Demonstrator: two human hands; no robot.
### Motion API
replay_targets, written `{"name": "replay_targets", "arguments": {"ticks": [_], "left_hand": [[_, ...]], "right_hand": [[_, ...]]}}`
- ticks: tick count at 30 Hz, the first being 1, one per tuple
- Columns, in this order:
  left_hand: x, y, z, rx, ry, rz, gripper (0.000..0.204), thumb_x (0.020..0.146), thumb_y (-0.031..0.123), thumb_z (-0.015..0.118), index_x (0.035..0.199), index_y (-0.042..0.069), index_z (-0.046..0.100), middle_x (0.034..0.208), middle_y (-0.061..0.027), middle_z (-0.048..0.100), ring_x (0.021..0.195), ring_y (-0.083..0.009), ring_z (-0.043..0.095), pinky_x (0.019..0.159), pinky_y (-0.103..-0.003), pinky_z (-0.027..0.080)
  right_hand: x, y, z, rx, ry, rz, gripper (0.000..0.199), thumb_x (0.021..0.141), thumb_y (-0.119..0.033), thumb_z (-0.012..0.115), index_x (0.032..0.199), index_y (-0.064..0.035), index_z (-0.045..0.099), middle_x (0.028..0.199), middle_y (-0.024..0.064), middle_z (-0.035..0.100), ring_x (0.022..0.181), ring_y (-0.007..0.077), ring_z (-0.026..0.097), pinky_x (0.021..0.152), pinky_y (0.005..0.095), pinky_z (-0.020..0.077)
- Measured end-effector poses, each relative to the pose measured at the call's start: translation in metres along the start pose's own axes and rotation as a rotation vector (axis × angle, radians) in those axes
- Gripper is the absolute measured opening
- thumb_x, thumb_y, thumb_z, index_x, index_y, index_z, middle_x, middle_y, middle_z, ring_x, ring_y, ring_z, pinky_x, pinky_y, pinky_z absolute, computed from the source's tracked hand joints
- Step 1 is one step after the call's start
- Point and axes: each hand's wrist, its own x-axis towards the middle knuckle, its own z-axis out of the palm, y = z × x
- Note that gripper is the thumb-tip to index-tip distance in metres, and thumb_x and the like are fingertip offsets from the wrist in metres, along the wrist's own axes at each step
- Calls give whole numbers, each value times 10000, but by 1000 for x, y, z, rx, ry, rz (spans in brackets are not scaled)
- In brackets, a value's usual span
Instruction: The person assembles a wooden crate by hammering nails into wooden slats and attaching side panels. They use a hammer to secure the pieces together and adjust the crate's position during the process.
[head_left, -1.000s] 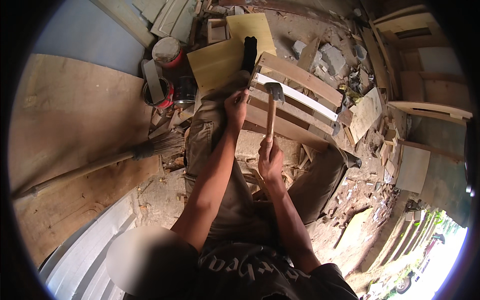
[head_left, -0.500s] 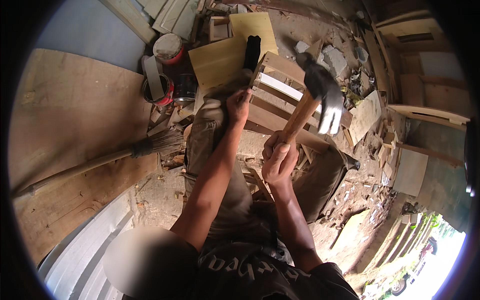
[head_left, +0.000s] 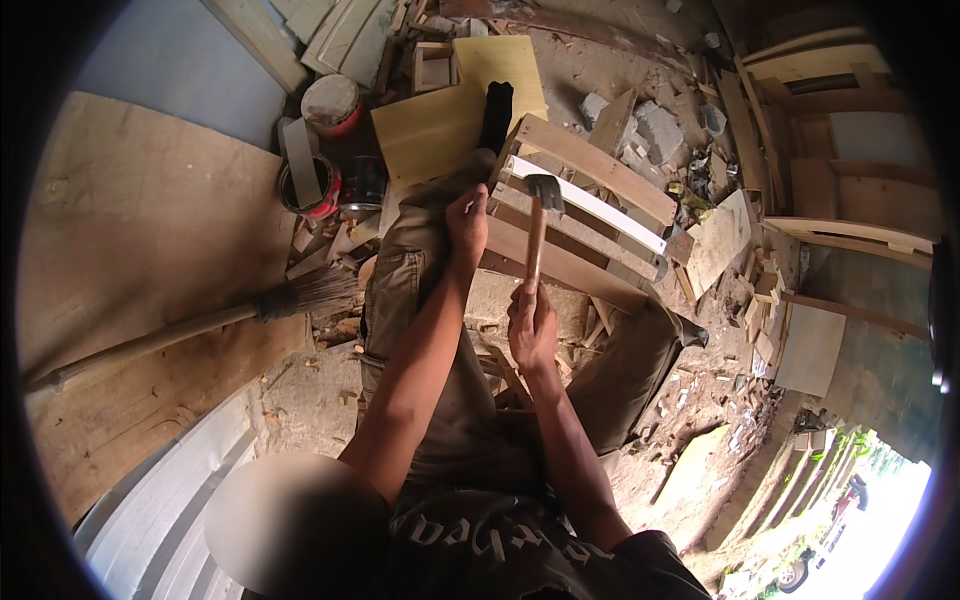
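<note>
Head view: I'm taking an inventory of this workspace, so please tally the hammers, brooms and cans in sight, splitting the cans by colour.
Hammer: 1
Broom: 1
Red cans: 2
Black can: 1
Total: 5

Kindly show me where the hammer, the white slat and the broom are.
Hammer (head_left: 536, 238): head view, on the wooden handle.
White slat (head_left: 602, 212): head view, near its middle.
Broom (head_left: 190, 331): head view, on its handle.
</note>
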Motion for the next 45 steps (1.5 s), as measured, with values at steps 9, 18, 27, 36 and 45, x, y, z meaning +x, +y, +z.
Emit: {"name": "replay_targets", "arguments": {"ticks": [9,18,27,36,45], "left_hand": [[2,5,6,99,84,-61,608,978,495,524,959,-84,710,909,-161,730,848,-201,649,841,-332,474],[-3,13,4,145,73,-91,611,984,494,504,981,-82,704,906,-188,727,843,-226,661,842,-334,477],[1,15,5,199,80,-115,677,984,551,459,969,-77,711,912,-202,721,881,-239,656,854,-342,466],[4,14,4,252,82,-109,698,982,574,438,933,-58,730,896,-188,728,892,-259,667,869,-350,468],[2,9,13,103,91,-119,717,975,594,438,914,-59,729,864,-170,725,863,-222,652,863,-335,463]], "right_hand": [[0,-40,-18,73,-68,-186,503,1035,-481,365,1036,-6,531,621,-16,422,527,59,400,453,248,324],[6,-4,1,-189,13,-81,455,1044,-404,381,939,21,505,556,122,482,498,186,512,461,343,361],[-17,-10,1,-50,17,-11,473,1055,-411,321,920,-8,530,574,116,490,520,251,545,526,411,423],[-16,-27,8,48,-15,-113,478,1047,-450,331,932,-22,511,555,4,416,497,84,392,453,266,307],[-3,-13,12,101,111,-322,495,1033,-464,354,850,-26,496,553,-34,398,479,84,352,445,262,274]]}}
